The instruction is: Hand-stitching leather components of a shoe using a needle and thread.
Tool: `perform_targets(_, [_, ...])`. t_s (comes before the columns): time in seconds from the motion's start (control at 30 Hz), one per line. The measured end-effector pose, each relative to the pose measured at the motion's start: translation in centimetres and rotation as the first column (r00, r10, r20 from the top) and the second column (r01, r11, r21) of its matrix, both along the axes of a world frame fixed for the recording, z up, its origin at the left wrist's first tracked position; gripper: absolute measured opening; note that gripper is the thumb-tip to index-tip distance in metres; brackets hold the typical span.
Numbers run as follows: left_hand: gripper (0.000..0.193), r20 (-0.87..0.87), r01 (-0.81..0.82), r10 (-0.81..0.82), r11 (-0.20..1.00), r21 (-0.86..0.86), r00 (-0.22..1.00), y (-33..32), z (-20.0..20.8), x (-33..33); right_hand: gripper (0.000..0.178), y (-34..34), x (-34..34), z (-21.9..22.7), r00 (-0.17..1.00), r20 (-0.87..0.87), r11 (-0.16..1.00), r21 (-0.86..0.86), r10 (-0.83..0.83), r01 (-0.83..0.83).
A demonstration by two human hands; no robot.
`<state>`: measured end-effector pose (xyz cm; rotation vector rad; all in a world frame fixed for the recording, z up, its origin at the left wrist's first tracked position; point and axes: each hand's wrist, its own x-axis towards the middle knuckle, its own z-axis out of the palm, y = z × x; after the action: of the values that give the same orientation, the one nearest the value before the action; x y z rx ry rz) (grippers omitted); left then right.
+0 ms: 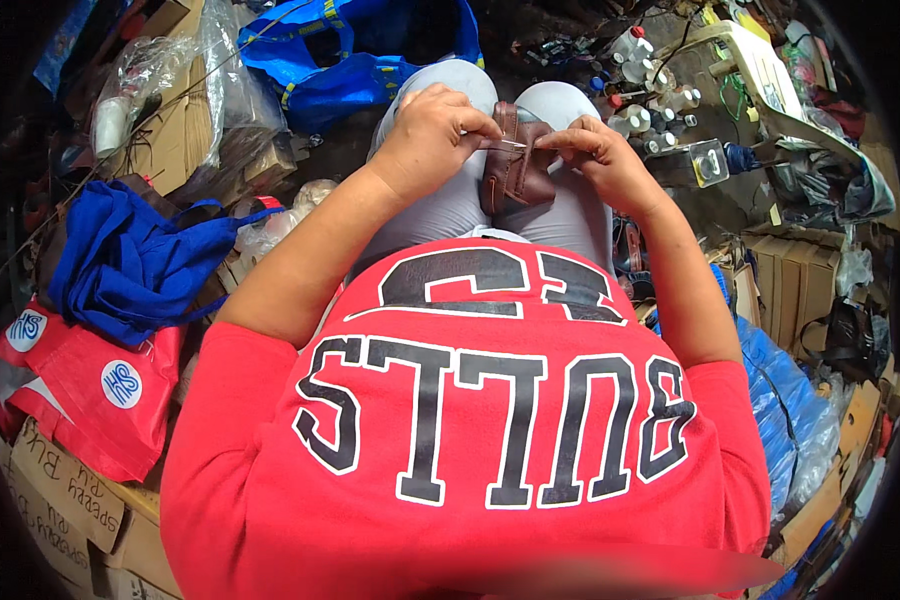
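A brown leather piece (526, 180), shaped like part of a shoe with stitched seams, rests between my grey-clad knees. My left hand (432, 130) is at its upper left edge, thumb and fingertips pinched on a thin, shiny needle (511, 145) that lies across the leather. On the opposite side, my right hand (600, 157) has its thumb and forefinger pressed together near the leather's upper right edge. What those fingertips grip is too small to make out. Neither hand wraps round the leather itself.
A blue bag (355, 75) lies beyond my left knee. Several small bottles (640, 110) stand right of my right knee, near a white plastic chair (760, 75). Dark blue cloth (135, 255) and a red bag (120, 400) lie at left; cardboard boxes (795, 280) stand at right.
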<state>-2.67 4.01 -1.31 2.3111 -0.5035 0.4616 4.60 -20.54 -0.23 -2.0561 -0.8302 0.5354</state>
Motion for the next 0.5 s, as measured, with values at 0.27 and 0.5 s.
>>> perform_targets(0.27, [0.020,-0.086,-0.030,0.029,0.999,-0.011,0.996,-0.29,0.04,-0.49,0.043,0.37,1.10,-0.35,0.999,-0.006,0.998,-0.034,0.051,-0.051])
perform_targets(0.5, [0.017,-0.020,0.030,-0.029,0.999,0.023,0.999,-0.82,0.25,-0.36,0.043,0.17,1.27,-0.75,0.996,-0.072,0.999,0.012,0.050,-0.050])
